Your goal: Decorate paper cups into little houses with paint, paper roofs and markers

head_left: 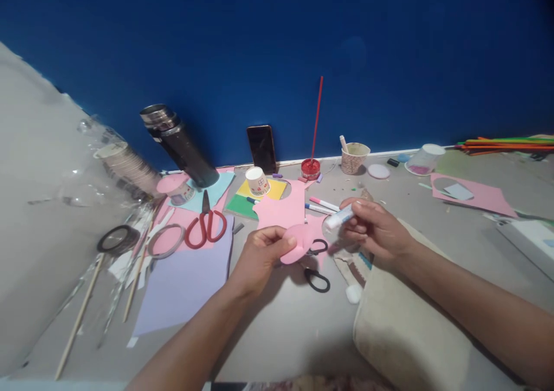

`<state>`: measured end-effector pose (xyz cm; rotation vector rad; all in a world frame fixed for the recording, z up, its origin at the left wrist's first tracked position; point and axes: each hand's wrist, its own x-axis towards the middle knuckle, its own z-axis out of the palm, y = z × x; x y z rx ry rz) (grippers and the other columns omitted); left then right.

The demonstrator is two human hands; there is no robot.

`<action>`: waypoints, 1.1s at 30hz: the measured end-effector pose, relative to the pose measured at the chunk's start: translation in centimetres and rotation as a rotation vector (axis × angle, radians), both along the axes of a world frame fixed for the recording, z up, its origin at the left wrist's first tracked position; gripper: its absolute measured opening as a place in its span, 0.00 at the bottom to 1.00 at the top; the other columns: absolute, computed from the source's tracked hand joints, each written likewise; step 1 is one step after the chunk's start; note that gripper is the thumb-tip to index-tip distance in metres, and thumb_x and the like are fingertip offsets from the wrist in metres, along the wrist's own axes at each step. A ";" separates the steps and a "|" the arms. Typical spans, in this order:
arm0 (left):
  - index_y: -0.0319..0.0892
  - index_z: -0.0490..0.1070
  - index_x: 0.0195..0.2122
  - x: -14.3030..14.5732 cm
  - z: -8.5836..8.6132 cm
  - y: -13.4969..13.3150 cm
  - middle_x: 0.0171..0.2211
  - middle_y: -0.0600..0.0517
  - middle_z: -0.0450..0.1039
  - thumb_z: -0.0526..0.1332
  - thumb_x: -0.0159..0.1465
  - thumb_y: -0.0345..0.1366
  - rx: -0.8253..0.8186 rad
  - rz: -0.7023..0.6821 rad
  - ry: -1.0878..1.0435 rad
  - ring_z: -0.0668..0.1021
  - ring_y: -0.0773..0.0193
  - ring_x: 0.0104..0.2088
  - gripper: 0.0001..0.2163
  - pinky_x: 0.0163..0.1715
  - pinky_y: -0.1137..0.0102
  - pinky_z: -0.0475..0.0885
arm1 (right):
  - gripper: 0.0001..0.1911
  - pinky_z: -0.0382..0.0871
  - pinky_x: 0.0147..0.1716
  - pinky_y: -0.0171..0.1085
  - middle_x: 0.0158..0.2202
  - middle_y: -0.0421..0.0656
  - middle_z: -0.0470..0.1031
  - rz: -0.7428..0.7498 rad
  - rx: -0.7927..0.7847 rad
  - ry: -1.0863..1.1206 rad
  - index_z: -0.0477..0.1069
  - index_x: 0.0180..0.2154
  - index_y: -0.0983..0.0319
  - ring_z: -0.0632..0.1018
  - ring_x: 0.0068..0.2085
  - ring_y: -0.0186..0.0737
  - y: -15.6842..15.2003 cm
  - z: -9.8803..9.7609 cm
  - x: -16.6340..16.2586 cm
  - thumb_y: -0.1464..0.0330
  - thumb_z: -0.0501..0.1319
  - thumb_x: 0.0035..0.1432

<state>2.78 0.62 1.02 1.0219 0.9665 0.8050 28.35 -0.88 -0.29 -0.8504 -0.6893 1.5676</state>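
Between the thumb and fingers of my left hand (266, 255) is a pink paper disc (296, 245), held above the table. My right hand (376, 229) grips a glue stick (340, 218), a whitish tube with a pale blue label, its white end pointing left toward the disc. The two hands are apart. Just beyond and under them lie black-handled scissors (318, 281), their blades mostly hidden. Cut pink paper (281, 212) with rounded notches spreads behind my left hand. A small white cap-like piece (354, 294) rests near my right wrist.
Left are red-handled scissors (205, 226), tape rolls (167, 241), lilac paper (186, 287) and a tilted-looking black flask (182, 148). A phone (262, 148) leans on the blue wall. Paper cups (355, 159) stand behind. A beige cloth-like item (402, 321) lies under my right forearm.
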 end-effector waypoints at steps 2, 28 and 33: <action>0.40 0.77 0.24 0.1 -0.1 -0.1 0.23 0.53 0.73 0.75 0.54 0.41 0.025 0.039 0.063 0.70 0.68 0.25 0.12 0.30 0.70 0.63 | 0.19 0.52 0.19 0.27 0.21 0.35 0.63 0.004 -0.002 0.014 0.81 0.33 0.64 0.56 0.22 0.25 -0.1 0.1 -0.1 0.57 0.80 0.47; 0.42 0.81 0.24 1.4 0.9 -1.2 0.26 0.48 0.80 0.69 0.56 0.36 0.247 0.017 0.245 0.77 0.59 0.29 0.05 0.32 0.65 0.70 | 0.10 0.74 0.21 0.35 0.23 0.39 0.75 -0.233 0.140 -0.664 0.83 0.34 0.59 0.76 0.24 0.38 -2.6 1.8 -2.7 0.60 0.73 0.53; 0.43 0.80 0.24 1.3 0.9 -1.5 0.29 0.49 0.81 0.67 0.58 0.35 0.331 0.010 0.347 0.77 0.58 0.33 0.06 0.37 0.64 0.71 | 0.13 0.70 0.21 0.35 0.24 0.40 0.77 -0.139 0.136 -0.655 0.83 0.35 0.60 0.75 0.23 0.37 -2.7 1.3 -2.3 0.58 0.73 0.54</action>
